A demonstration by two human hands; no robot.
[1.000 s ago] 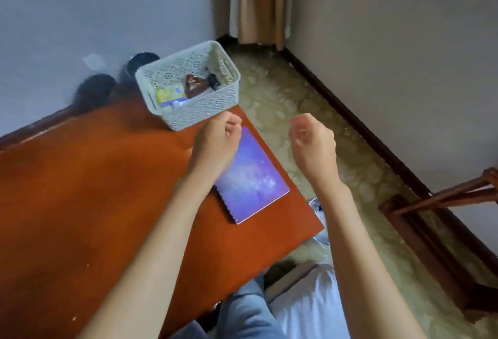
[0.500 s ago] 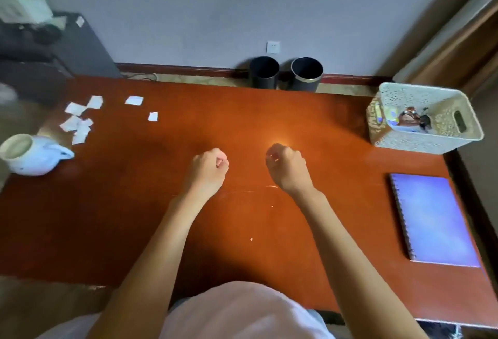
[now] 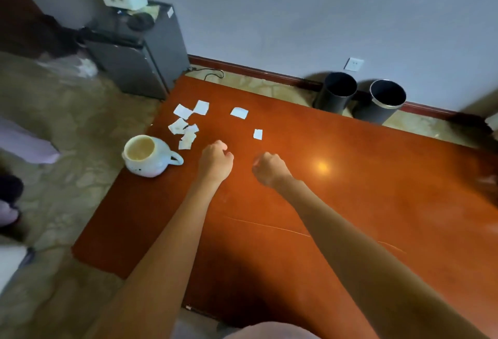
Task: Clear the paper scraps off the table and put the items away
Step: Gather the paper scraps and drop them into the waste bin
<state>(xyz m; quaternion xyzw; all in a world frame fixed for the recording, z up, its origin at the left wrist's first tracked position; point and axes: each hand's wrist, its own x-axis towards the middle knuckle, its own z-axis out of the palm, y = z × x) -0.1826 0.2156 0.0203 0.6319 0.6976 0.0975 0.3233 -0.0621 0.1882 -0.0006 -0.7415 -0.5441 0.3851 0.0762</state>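
White paper scraps (image 3: pixel 178 126) lie scattered near the far left corner of the red-brown bench (image 3: pixel 363 203), just beyond the left hand (image 3: pixel 216 162) and a little farther from the right hand (image 3: pixel 270 170). Both hands hover with fingers curled into fists, seemingly holding nothing. A white pot (image 3: pixel 147 159) stands beside the nearest scraps.

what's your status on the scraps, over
Left hand and right hand curled, empty, above table. Paper scraps untouched, far left. Mug beside them.
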